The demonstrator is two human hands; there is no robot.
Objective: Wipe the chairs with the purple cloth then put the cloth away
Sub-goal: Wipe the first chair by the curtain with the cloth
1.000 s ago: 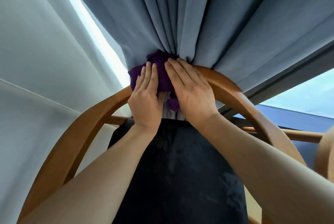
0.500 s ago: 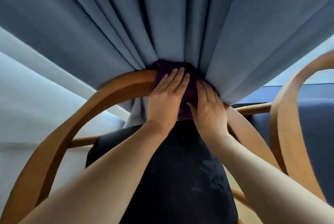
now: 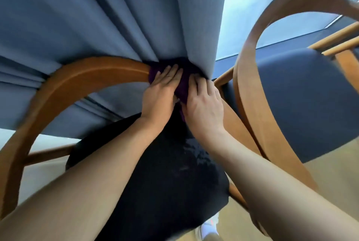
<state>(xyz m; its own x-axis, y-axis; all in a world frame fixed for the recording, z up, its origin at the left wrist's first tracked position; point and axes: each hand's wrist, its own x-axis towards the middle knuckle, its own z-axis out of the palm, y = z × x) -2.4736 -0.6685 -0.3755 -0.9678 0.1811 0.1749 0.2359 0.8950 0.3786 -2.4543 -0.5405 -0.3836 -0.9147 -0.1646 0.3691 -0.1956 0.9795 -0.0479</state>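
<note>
I see the left hand (image 3: pixel 160 95) flat, fingers straight, pressing the purple cloth (image 3: pixel 182 87) onto the chair rail (image 3: pixel 87 74). Beside it, the right hand (image 3: pixel 206 108) lies likewise flat on the cloth.

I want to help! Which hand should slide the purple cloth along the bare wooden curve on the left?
Left, probably: the left hand lies flat on the purple cloth, next to the curved wooden chair rail; the right hand presses its far side.

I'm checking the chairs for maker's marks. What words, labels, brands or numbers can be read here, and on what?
None: no readable text shows on the wooden chair frame, the black seat pad, the purple cloth, the blue curtain or the second chair.
</note>
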